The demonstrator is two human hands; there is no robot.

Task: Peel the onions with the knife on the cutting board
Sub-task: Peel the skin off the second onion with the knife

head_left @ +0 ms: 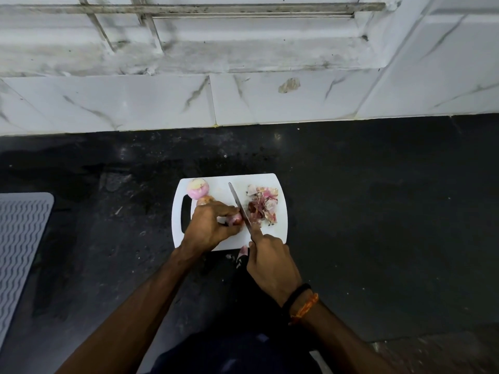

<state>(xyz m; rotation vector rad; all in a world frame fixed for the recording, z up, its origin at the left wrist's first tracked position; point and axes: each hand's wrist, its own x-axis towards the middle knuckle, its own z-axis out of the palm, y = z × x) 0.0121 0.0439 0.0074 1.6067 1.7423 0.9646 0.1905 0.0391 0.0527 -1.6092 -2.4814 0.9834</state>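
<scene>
Fingers of my left hand (209, 225) are curled down over a small onion (234, 218), pinning it to the white cutting board (216, 184) near its front edge; only the onion's pink, shiny end shows past my fingertips. My left forearm comes in from the lower left, wrist bent slightly down. My right hand (271, 261) is closed around the knife handle, which my fist hides completely, and it sits just off the board's front edge. From it the knife (239, 205) blade runs up and to the left, its edge pressed against the exposed end of the onion I'm holding. On my right wrist I see a black band (295, 295) and an orange thread (306, 306) side by side.

No writing or brand that I can read anywhere.

Further out on the board, a peeled onion (198, 191), pale pink with a yellowish patch, sits in the far left corner, and a brownish unpeeled onion (204, 201) lies just in front of it, partly behind my knuckles. Right of the blade is a heap of peels (263, 205), pink, white and dark red. One loose peel scrap (242, 253) lies on the dark worktop (378, 198) beside my right hand. A grey ribbed mat (19, 238) lies at the far left.
</scene>
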